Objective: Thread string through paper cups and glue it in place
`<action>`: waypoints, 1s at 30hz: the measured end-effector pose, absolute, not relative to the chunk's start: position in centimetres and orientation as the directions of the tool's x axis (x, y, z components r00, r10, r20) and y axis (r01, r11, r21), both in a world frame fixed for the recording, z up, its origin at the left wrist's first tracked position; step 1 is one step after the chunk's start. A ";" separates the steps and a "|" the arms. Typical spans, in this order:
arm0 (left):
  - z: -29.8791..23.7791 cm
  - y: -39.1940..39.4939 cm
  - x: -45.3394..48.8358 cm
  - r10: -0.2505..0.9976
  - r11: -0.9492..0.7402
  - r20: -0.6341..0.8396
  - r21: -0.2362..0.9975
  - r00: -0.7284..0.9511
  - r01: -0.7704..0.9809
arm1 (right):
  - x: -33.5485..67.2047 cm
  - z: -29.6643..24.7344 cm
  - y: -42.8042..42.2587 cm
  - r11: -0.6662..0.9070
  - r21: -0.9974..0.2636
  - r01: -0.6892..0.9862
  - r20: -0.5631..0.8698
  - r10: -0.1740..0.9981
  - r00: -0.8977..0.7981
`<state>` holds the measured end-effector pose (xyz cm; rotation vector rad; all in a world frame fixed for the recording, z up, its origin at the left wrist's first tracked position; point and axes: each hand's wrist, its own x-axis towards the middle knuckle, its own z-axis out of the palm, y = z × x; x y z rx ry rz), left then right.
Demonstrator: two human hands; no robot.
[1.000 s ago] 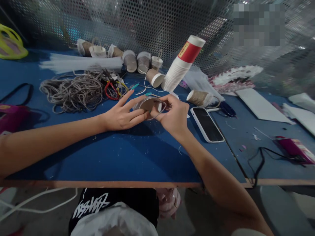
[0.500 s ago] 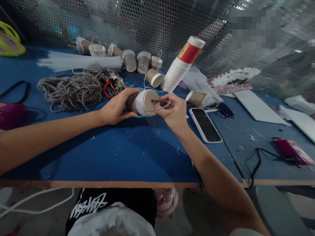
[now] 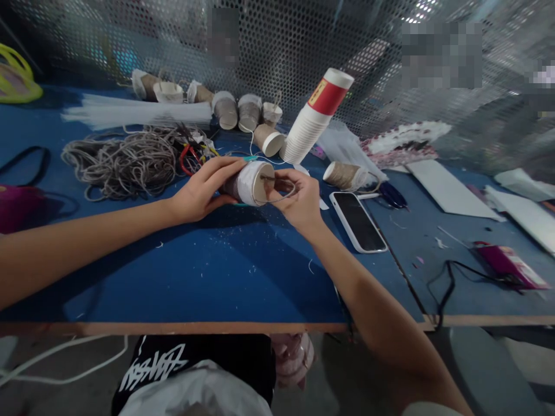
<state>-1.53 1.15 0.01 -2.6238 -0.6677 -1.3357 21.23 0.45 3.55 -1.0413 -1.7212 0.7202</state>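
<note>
A paper cup [image 3: 250, 184] wrapped in brown and white material lies tilted on its side above the blue table, its pale round end toward the right. My left hand [image 3: 206, 188] is closed around its brown part from the left. A cord [image 3: 288, 195] loops out of the cup's end, and my right hand [image 3: 301, 199] pinches it close against that end; the fingertips are partly hidden. Just beyond my left hand lie red-handled scissors [image 3: 187, 160] and a tangled heap of grey cord [image 3: 125, 162].
Several wrapped cups [image 3: 225, 110] line the back by a perforated metal screen [image 3: 281, 46]. A leaning stack of white paper cups [image 3: 310, 124], a phone [image 3: 359, 222] and another wrapped cup [image 3: 346, 175] stand or lie to the right. White strips [image 3: 143, 111] lie back left.
My right fingers have moved in closer to the cup's end, and my left fingers now reach farther over its top. The whole view has shifted slightly.
</note>
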 end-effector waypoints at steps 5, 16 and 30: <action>0.0 1.1 -1.4 0.309 -0.894 0.798 0.057 0.518 0.445 | 21.1 3.9 0.2 0.504 -0.784 0.363 0.470 0.863 -0.183; -0.1 1.2 -1.2 0.293 -0.895 0.802 0.038 0.521 0.445 | 21.3 3.9 0.1 0.602 -0.671 0.433 0.565 0.793 -0.228; -0.3 1.2 -1.2 0.333 -0.865 0.785 0.034 0.522 0.501 | 21.4 3.6 0.2 0.606 -0.600 0.523 0.553 0.786 -0.276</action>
